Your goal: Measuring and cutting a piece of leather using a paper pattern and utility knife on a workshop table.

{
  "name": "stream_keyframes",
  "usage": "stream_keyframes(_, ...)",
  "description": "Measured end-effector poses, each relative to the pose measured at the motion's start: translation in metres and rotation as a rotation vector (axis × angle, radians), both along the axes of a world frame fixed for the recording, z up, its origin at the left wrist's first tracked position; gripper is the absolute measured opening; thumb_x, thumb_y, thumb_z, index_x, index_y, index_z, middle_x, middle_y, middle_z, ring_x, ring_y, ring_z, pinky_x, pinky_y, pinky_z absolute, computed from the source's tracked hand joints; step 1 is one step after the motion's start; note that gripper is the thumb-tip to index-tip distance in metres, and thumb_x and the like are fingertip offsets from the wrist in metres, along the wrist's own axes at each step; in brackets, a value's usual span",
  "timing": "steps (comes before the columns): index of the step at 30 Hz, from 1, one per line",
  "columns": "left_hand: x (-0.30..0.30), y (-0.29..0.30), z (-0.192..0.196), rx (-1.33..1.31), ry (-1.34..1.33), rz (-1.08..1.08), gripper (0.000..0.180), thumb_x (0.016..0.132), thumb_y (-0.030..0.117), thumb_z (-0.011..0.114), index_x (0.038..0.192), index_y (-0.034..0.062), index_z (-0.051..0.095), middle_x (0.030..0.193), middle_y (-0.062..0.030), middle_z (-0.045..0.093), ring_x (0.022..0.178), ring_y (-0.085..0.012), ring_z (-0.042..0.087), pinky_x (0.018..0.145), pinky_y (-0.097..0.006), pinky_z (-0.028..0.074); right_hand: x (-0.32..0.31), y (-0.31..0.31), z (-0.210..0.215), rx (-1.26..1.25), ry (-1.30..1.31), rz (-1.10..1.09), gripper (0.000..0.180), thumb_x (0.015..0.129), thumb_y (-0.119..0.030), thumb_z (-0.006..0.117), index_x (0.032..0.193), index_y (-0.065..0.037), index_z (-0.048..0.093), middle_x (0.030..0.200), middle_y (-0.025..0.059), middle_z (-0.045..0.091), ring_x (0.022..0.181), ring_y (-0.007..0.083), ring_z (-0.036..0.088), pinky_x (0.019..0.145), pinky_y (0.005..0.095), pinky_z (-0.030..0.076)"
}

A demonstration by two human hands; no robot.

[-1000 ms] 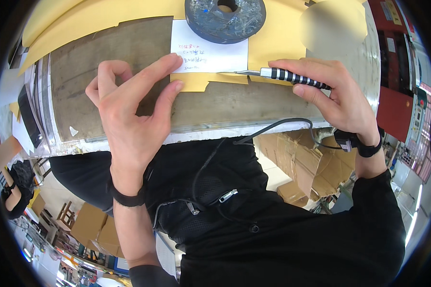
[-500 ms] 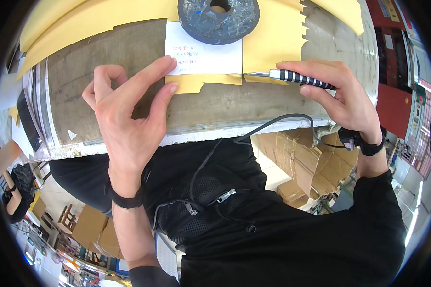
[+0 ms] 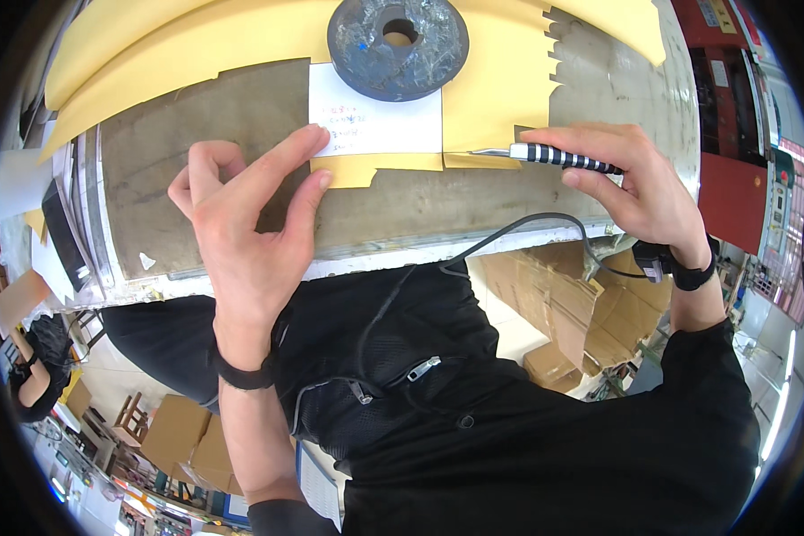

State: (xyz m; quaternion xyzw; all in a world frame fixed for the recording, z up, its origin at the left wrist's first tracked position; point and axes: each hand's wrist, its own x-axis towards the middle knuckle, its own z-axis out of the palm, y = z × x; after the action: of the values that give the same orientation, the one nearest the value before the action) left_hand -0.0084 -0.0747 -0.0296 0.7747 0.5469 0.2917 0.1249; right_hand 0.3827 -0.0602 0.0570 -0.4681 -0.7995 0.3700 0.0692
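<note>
A white sheet with handwriting (image 3: 380,127) lies on yellow paper (image 3: 496,98), under a dark round disc with a centre hole (image 3: 438,67). Spread apart, the thumb and index finger of my left hand (image 3: 255,219) touch the left edge of the white sheet and the yellow strip below it; the other fingers curl loosely. My right hand (image 3: 639,179) is closed round a craft knife (image 3: 567,158) with a black-and-white striped handle. Its thin metal blade points left, over the yellow paper right of the white sheet's lower corner.
The worn grey-brown table (image 3: 402,205) has a chipped white front edge. A black cable (image 3: 509,228) loops over that edge towards my right wrist. Cardboard boxes (image 3: 554,290) stand below at the right. At the table's left end lie papers and a black object (image 3: 67,223).
The knife tip has drawn back to the right, away from the white sheet's corner. My left hand keeps its place at the sheet's edge. The whole view has shifted slightly.
</note>
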Motion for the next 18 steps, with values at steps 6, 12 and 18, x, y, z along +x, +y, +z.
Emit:
stream_keyframes(6, 0.002, -0.001, 0.004, -0.064, -0.059, 0.012, 0.045, 0.083, 0.014, 0.1, 0.128, 0.0216, 0.093, 0.091, 0.0024, 0.069, 0.098, -0.0238, 0.054, 0.104, -0.042, 0.04, 0.005, -0.006, 0.011, -0.102, 0.02, -0.057, 0.051, 0.102, 0.002, 0.076, 0.152, -0.003, 0.078, 0.13, 0.0206, 0.085, 0.109, 0.0416, 0.079, 0.1, 0.0413, 0.059)
stream_keyframes(12, -0.011, -0.01, 0.019, -0.179, -0.113, -0.137, 0.096, 0.063, 0.019, 0.109, 0.154, 0.0134, 0.08, 0.139, -0.0024, 0.083, 0.118, -0.0296, 0.062, 0.113, -0.045, 0.045, 0.051, -0.038, 0.005, -0.131, 0.213, -0.37, 0.049, 0.108, -0.002, 0.077, 0.157, -0.003, 0.075, 0.137, 0.0112, 0.085, 0.115, 0.0222, 0.075, 0.104, 0.037, 0.056)
stream_keyframes(18, 0.022, -0.056, 0.022, -0.139, -0.084, -0.143, 0.096, 0.072, 0.04, 0.11, 0.156, 0.0118, 0.075, 0.17, -0.0127, 0.064, 0.142, -0.0419, 0.054, 0.123, -0.056, 0.042, 0.12, -0.083, -0.041, 0.16, 0.188, -0.821, 0.049, 0.115, -0.007, 0.072, 0.163, -0.004, 0.067, 0.12, 0.002, 0.073, 0.107, 0.0136, 0.062, 0.101, 0.0301, 0.051)
